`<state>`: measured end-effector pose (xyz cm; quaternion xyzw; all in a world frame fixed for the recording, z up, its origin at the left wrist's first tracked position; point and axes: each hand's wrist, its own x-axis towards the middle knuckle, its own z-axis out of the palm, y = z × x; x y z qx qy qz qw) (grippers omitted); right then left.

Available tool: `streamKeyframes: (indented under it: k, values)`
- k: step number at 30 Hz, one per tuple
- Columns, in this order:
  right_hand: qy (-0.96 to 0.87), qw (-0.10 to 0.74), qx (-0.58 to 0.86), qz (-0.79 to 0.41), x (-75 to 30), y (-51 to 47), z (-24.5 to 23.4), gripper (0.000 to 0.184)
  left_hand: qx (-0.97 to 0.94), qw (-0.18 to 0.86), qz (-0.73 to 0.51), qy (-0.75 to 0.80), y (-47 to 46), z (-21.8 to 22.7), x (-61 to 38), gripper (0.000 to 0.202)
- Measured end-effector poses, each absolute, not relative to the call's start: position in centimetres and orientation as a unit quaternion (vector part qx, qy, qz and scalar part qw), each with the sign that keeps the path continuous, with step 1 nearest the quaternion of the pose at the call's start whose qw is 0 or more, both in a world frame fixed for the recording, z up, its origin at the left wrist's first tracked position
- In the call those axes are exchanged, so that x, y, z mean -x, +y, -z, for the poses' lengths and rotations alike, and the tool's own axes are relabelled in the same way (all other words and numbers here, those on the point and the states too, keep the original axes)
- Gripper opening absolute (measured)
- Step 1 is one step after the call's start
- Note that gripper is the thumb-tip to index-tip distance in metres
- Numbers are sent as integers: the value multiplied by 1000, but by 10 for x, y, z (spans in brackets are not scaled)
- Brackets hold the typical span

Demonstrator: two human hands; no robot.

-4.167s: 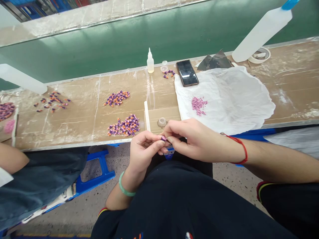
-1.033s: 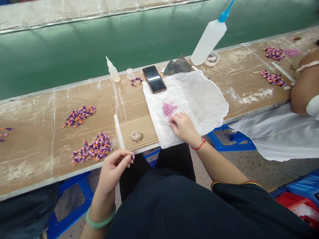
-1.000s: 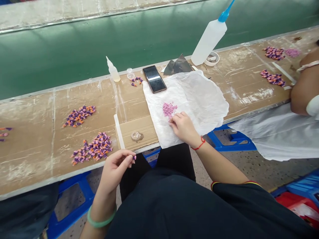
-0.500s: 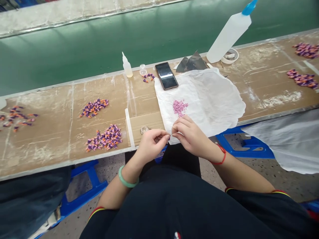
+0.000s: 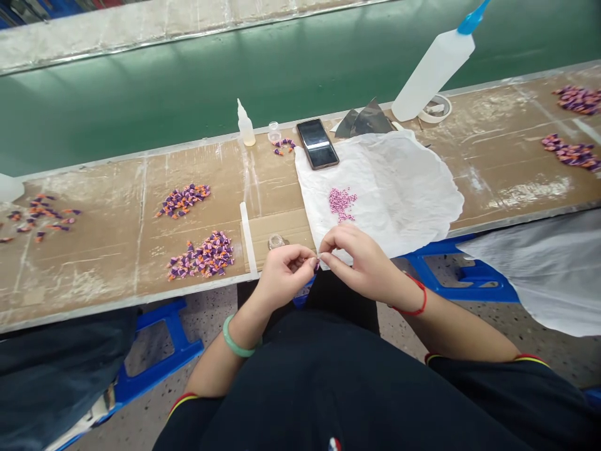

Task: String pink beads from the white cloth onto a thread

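My left hand is closed in a pinch at the table's front edge, on a small purple piece that shows only in part between the fingertips. Thumb and forefinger of my right hand are pressed together at that same piece; whatever they hold is too small to make out. Just beyond the hands, tiny pink beads lie scattered on a white cloth. A small clear round container sits beside my left hand on a cardboard piece. Left of it are piles of purple, orange and pink pieces.
A phone lies on the cloth's far edge. Behind stand a small dropper bottle and a tilted large white bottle by a tape roll. Blue stools are under the table. More purple pieces lie far right.
My right hand has moved slightly left, so its fingertips now meet those of my left hand at the purple piece. The view has shifted a little.
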<state>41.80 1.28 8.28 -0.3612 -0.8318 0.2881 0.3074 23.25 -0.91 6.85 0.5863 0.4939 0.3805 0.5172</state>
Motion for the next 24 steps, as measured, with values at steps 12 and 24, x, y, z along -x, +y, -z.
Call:
streamKeyframes:
  k: [12, 24]
  values:
    - [-854, 291, 336, -270, -406, 18, -80, 18, -585, 511, -387, 498, -12, -65, -226, 18]
    - [-923, 108, 272, -250, -364, 86, -61, 21, -401, 608, -419, 543, -40, -52, -173, 29]
